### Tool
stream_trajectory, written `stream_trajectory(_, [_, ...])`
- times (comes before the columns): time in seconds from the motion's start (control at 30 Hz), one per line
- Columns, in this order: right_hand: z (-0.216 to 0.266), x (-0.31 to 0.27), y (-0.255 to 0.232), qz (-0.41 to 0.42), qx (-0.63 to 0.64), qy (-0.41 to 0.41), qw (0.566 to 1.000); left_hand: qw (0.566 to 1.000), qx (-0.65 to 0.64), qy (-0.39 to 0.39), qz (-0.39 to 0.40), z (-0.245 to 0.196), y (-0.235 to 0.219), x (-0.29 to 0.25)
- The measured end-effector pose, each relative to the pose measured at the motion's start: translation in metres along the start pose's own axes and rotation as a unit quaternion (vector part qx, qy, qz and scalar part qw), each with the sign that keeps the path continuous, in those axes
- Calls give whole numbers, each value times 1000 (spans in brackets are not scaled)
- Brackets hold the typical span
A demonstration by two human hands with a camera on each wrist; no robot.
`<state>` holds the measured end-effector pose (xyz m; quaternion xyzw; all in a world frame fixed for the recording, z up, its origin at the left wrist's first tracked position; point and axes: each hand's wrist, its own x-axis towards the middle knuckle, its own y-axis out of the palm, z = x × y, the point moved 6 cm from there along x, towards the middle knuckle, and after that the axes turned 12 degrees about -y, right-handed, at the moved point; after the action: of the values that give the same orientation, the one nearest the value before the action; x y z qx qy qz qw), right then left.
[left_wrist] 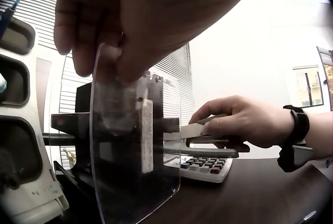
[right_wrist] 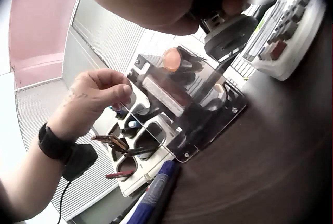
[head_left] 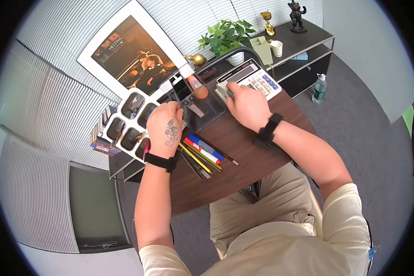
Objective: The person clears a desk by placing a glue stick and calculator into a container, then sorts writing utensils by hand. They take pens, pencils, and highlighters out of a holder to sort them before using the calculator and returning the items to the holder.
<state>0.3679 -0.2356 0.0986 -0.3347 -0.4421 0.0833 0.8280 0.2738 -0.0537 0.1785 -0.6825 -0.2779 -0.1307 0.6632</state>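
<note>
My left hand [head_left: 164,126] pinches the top edge of a clear plastic desk box [left_wrist: 119,187] between thumb and fingers. Inside the box stand an orange bottle [head_left: 197,87], a pale oblong block [left_wrist: 147,135] and dark items. Across from it, my right hand [head_left: 249,106] grips a grey and white stapler [right_wrist: 231,36], its end toward the box in the left wrist view. The hand covers much of the stapler. Beneath and beyond that hand, a white calculator [head_left: 267,87] lies tilted at the back of the desk.
Several markers and pencils [head_left: 207,149] lie on the brown desk [head_left: 257,161] near the left wrist. A white multi-compartment organizer [head_left: 125,110] holding pens stands at left. Behind are a framed poster [head_left: 138,60], a potted plant [head_left: 225,37] and a black cabinet [head_left: 315,34].
</note>
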Motion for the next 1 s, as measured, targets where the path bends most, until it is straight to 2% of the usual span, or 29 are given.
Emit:
stream_trajectory(0.2, [4,7,18,22,-25,-4,999,1000,11,22,6,4,-4,0])
stream_trajectory(0.27, [3,8,28,91,-28,20,995,1000,7,21,7,5,-3,-1])
stream_trajectory(0.4, [0,5,42,146,-30,13,989,999,-25,30,-11,9,-2,-2])
stream_trajectory(0.47, [9,-2,40,187,-25,-41,981,999,-31,25,-17,12,-2,-3])
stream_trajectory(0.63, [7,-3,38,173,-82,-101,976,998,-49,30,-16,13,-2,-3])
stream_trajectory(0.7, [11,3,34,124,-100,-136,978,998,-58,27,-11,14,0,-2])
stream_trajectory(0.9, [4,27,54,127,-123,-128,976,993,-117,21,7,16,2,2])
stream_trajectory(0.97, [2,29,56,146,-119,-128,974,989,-137,-13,54,20,6,3])
stream_trajectory(1.0, [6,28,50,150,-120,-127,973,990,-131,-16,54,21,6,4])
